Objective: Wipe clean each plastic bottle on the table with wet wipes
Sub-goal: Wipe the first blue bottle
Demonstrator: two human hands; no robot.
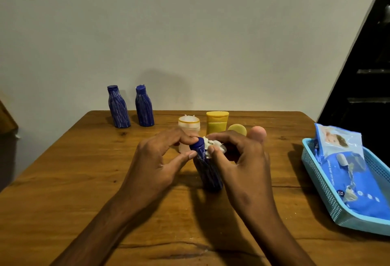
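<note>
A dark blue plastic bottle stands at the middle of the wooden table. My left hand pinches its blue cap between thumb and fingers. My right hand holds a crumpled white wet wipe against the bottle's neck. Two more blue bottles stand upright at the table's far left edge. Behind my hands stand a pale translucent bottle, a yellow bottle, a round yellow lid or bottle and a pink rounded top, partly hidden.
A light blue plastic basket sits at the right edge of the table, holding a blue pack of wet wipes. A plain wall rises behind the table. A dark stair-like structure stands at the far right.
</note>
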